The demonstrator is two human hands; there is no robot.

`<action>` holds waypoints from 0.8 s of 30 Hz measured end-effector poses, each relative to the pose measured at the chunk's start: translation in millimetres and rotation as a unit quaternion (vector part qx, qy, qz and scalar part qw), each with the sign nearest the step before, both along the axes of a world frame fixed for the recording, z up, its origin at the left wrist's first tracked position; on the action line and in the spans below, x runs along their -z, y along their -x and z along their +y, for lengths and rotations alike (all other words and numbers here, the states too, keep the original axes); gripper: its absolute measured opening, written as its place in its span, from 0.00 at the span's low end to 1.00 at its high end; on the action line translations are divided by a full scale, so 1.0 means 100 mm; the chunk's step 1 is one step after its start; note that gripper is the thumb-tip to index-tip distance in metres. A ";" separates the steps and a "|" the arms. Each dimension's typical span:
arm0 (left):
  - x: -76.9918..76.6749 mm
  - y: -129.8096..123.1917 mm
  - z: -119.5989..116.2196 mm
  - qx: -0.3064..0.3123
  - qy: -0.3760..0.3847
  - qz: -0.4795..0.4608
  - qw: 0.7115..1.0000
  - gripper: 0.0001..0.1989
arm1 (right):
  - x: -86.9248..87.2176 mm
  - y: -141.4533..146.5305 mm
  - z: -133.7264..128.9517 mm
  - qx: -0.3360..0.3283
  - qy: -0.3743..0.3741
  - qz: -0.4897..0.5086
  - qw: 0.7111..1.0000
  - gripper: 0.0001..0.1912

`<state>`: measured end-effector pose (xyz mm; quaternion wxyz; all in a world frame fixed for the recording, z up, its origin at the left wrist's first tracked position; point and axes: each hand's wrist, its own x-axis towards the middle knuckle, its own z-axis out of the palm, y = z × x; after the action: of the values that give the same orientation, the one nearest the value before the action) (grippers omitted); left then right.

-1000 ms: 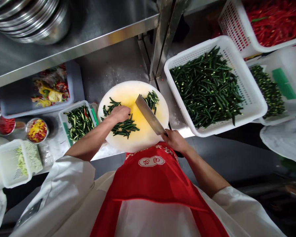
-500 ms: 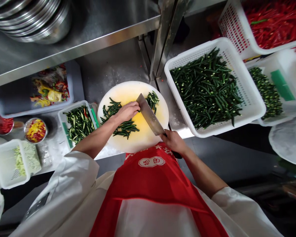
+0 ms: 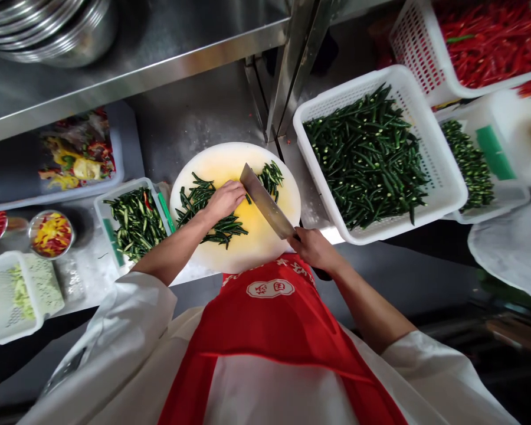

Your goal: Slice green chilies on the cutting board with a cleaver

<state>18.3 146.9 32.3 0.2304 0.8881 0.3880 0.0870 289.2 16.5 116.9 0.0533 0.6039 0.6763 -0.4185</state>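
Note:
In the head view, my right hand [image 3: 315, 250] grips the dark handle of a cleaver [image 3: 268, 202], its broad blade slanting up and left across a round white cutting board [image 3: 265, 251]. My left hand [image 3: 225, 202] is closed, fingers curled against the blade's left side, pinching green chili peppers mostly hidden beneath them. Uncut-looking green chilies [image 3: 225, 229] lie around and under that hand on the board's left. Beyond the blade, at the upper right, is a small heap of cut green chilies [image 3: 271, 179]. A small green piece lies beside the blade near my fingertips.
Right of the board stands a white basket [image 3: 358, 235] of green chilies, with a red chili basket [image 3: 425, 56] behind. To the left are a tub [image 3: 108, 239] of cut chilies and a bowl [image 3: 51, 235] of pepper pieces. A steel shelf [image 3: 181, 71] overhangs the back.
The view has shifted slightly, so surroundings sit a little further left. My hands and the cleaver keep nearly the same place on the board, with the blade still against my left fingers.

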 end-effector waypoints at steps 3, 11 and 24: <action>0.03 -0.01 0.02 0.002 -0.005 -0.003 1.000 0.13 | -0.07 -0.01 0.02 -0.002 0.007 -0.004 1.000 0.14; 0.03 -0.04 0.03 -0.003 -0.009 -0.014 1.000 0.13 | -0.31 -0.09 0.11 0.004 0.065 -0.018 0.998 0.11; -0.14 0.10 0.03 -0.027 0.025 -0.018 0.999 0.12 | 0.14 0.20 0.32 -0.050 -0.038 -0.060 0.996 0.15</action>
<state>8.1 150.3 46.0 0.2573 0.8693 0.4101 0.0995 269.1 48.9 102.8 0.0914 0.5948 0.7169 -0.3521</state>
